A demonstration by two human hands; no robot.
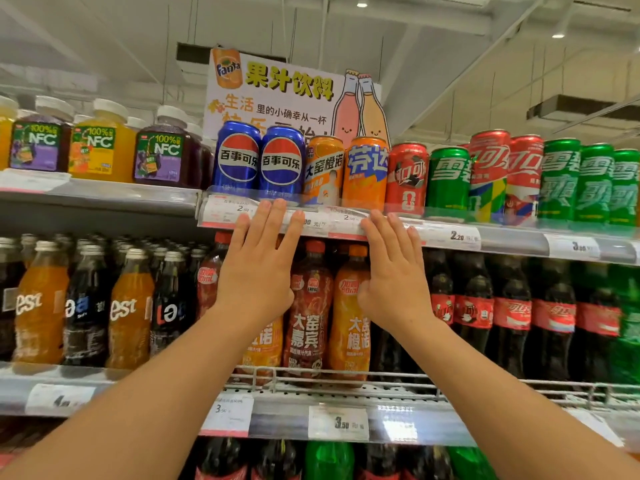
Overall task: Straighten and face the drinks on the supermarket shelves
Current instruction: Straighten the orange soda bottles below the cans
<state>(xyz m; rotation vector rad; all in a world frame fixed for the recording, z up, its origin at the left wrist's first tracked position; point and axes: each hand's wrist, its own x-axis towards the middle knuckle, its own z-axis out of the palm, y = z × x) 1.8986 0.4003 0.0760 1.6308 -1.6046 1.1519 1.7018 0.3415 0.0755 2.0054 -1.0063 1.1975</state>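
Blue cans stand above flat, empty hands fronting bottles.

sign: cardboard juice-drink sign with yellow lettering, cartoon bottles, standing behind top shelf
price tags: white price labels in shelf-edge strips
ceiling: white beams, ceiling lights on, dark vents

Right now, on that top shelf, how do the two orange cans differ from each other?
The left orange can shows dark lettering and a small figure on its label; the right orange can shows big blue-and-white lettering. The left one sits closer to the blue cans, the right one beside a red can. Both stand upright, alike in size.
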